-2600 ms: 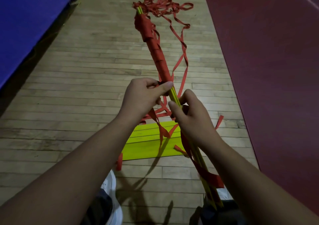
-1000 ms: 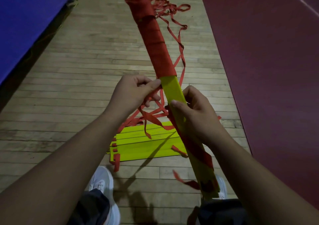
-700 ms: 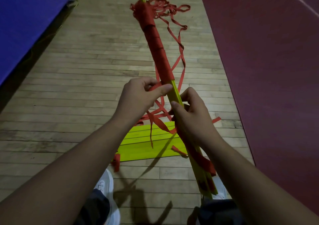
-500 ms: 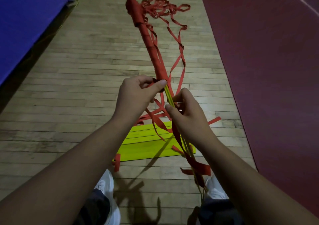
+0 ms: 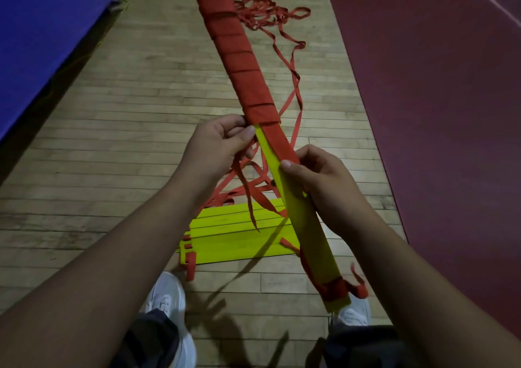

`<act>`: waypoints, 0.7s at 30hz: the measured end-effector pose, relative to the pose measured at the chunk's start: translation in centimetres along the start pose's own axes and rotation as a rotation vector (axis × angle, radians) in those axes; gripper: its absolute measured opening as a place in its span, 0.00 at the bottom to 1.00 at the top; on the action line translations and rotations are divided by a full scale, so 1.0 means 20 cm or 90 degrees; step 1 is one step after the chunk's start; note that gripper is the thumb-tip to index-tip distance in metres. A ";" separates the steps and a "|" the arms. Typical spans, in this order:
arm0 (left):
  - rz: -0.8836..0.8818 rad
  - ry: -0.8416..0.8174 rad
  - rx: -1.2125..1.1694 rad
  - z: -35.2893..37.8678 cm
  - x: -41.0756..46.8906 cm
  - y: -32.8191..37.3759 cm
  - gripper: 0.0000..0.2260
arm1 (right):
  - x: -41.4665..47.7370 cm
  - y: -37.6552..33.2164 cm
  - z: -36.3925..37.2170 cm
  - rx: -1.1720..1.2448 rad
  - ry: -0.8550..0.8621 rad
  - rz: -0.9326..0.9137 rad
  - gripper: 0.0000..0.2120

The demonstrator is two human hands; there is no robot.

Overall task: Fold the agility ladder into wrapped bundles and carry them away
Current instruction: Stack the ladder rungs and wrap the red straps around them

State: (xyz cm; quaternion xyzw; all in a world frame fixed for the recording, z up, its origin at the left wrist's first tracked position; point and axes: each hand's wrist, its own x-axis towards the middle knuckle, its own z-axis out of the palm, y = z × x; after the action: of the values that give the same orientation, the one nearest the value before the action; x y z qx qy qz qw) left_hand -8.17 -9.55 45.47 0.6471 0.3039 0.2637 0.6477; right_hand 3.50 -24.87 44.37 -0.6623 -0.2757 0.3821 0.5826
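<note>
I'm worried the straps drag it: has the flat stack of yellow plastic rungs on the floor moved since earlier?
No. The flat stack of yellow plastic rungs still lies across the same wooden floorboards, just ahead of the white shoe.

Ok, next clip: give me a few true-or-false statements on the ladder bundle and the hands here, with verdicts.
1. The right hand grips the bare yellow part of the held bundle. True.
2. The red strap covers that bundle end to end. False: the near half is mostly bare yellow.
3. A second stack of yellow rungs lies on the wood floor. True.
4. The blue mat lies at the right. False: it is at the left; dark red flooring is at the right.
5. The left hand hangs empty. False: it pinches the red strap at the bundle's edge.
</note>
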 end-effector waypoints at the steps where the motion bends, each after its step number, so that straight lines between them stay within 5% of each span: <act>1: 0.007 0.003 0.027 0.00 0.00 0.00 0.04 | -0.01 -0.01 0.01 0.026 -0.004 -0.006 0.08; 4: -0.016 0.015 0.099 -0.01 0.00 0.00 0.05 | -0.03 -0.02 0.03 0.083 -0.015 -0.027 0.06; 14: 0.065 0.053 0.253 0.05 -0.04 -0.03 0.10 | 0.00 0.06 0.08 -0.208 0.075 -0.100 0.13; 21: 0.019 0.101 0.101 0.05 -0.03 -0.02 0.06 | -0.01 0.03 0.10 -0.197 0.060 -0.102 0.08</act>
State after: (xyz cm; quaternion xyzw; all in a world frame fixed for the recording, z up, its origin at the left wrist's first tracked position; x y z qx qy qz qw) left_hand -7.79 -10.63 45.04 0.6781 0.3645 0.2988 0.5639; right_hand 1.71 -24.04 43.67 -0.7374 -0.3553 0.2559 0.5143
